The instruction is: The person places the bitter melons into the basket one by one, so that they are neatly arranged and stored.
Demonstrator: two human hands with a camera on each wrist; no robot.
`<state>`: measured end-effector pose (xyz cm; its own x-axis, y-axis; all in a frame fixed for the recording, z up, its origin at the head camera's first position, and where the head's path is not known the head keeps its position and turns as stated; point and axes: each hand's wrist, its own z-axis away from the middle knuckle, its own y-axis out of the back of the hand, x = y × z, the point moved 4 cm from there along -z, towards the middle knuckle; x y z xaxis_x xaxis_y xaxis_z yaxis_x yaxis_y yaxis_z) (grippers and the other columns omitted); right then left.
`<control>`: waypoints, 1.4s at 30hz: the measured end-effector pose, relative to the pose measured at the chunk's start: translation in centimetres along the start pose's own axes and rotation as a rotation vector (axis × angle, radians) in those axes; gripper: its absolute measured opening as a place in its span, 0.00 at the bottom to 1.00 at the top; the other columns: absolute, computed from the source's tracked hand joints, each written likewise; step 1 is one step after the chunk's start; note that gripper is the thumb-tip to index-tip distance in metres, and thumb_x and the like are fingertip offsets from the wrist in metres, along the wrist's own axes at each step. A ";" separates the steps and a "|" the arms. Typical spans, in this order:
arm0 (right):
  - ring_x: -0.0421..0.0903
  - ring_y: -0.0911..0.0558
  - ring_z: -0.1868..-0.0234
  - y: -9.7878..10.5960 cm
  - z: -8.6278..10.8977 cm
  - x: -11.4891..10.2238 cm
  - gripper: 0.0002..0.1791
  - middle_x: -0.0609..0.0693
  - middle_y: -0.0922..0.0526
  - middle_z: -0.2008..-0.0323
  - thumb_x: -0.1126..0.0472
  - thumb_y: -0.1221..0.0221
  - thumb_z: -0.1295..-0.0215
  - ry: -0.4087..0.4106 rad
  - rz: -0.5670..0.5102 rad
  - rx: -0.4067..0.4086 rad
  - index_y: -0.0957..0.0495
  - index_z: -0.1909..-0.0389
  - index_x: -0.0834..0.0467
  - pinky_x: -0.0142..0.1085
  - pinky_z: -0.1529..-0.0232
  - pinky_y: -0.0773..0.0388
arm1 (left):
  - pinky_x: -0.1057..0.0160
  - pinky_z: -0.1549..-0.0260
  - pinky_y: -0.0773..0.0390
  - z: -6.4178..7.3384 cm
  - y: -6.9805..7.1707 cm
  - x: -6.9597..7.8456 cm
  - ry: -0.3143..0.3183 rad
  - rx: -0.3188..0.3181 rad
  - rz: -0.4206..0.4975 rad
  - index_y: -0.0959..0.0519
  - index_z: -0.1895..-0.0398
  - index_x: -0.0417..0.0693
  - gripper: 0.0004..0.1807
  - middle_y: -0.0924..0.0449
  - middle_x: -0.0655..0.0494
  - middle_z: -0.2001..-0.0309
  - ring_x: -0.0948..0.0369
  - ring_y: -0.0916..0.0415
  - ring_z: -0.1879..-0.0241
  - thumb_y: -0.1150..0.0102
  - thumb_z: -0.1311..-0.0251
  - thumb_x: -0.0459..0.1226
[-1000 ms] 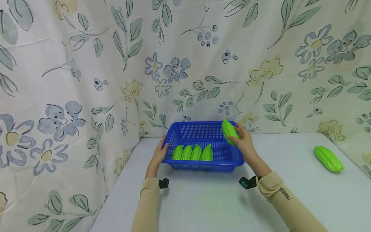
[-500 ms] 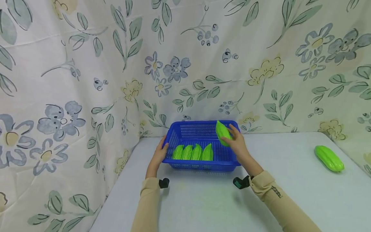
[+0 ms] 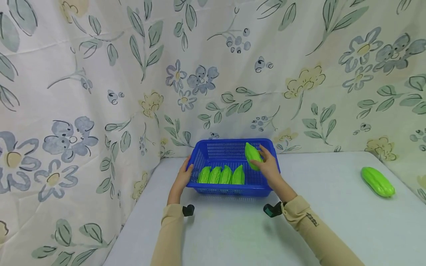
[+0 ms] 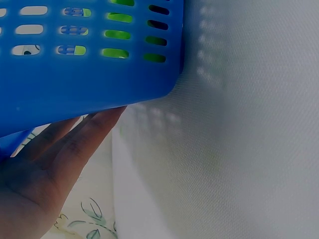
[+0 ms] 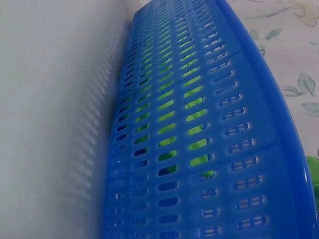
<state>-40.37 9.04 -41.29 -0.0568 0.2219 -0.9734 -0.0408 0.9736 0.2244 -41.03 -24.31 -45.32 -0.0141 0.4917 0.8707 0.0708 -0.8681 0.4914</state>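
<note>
A blue plastic basket (image 3: 233,190) with slotted walls stands on the white table. My left hand (image 3: 182,177) holds its left end, fingers lying against the outer wall below the rim, as the left wrist view shows. My right hand (image 3: 270,168) pinches a bright green, ridged bitter melon (image 3: 253,156) between thumb and fingers, tilted, over the right half of the basket. Several like bitter melons (image 3: 221,174) lie side by side in the basket's left and middle part. In the right wrist view, the slotted wall (image 5: 189,124) fills the middle, and the right hand is out of sight.
Another green bitter melon (image 3: 377,181) lies on the table (image 3: 326,184) far to the right. A floral cloth (image 3: 233,92) hangs behind the table and along its left side. Dark wrist cameras (image 3: 273,210) stick out from the sleeves.
My right hand has moved left and slightly down with the bitter melon, from the basket's right rim to farther inside. The left hand and the basket have stayed in place.
</note>
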 end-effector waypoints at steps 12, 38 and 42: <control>0.65 0.43 0.26 -0.8 0.0 0.6 0.44 0.64 0.45 0.25 0.61 0.42 0.33 -0.102 0.058 -0.006 0.56 0.22 0.57 0.57 0.28 0.40 | 0.34 0.28 0.52 0.1 -0.1 0.0 0.002 0.005 -0.002 0.53 0.21 0.54 0.30 0.55 0.42 0.22 0.39 0.57 0.23 0.64 0.23 0.43; 0.65 0.41 0.27 -1.1 -0.1 1.7 0.45 0.70 0.45 0.27 0.60 0.43 0.32 -0.275 0.012 -0.058 0.60 0.23 0.63 0.56 0.28 0.41 | 0.33 0.29 0.52 -0.1 0.0 -0.2 0.017 -0.001 0.001 0.53 0.21 0.54 0.30 0.55 0.42 0.22 0.38 0.56 0.24 0.64 0.23 0.43; 0.66 0.40 0.28 -1.2 -0.1 1.7 0.46 0.70 0.46 0.27 0.59 0.43 0.31 -0.297 0.003 -0.075 0.61 0.23 0.63 0.57 0.30 0.37 | 0.33 0.29 0.52 -0.1 0.0 -0.2 0.020 -0.002 0.003 0.54 0.21 0.56 0.30 0.55 0.42 0.22 0.38 0.57 0.24 0.64 0.23 0.43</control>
<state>-40.50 8.29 -43.20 0.2365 0.2407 -0.9413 -0.1147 0.9690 0.2190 -41.10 -24.44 -45.51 -0.0341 0.4880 0.8722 0.0687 -0.8695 0.4892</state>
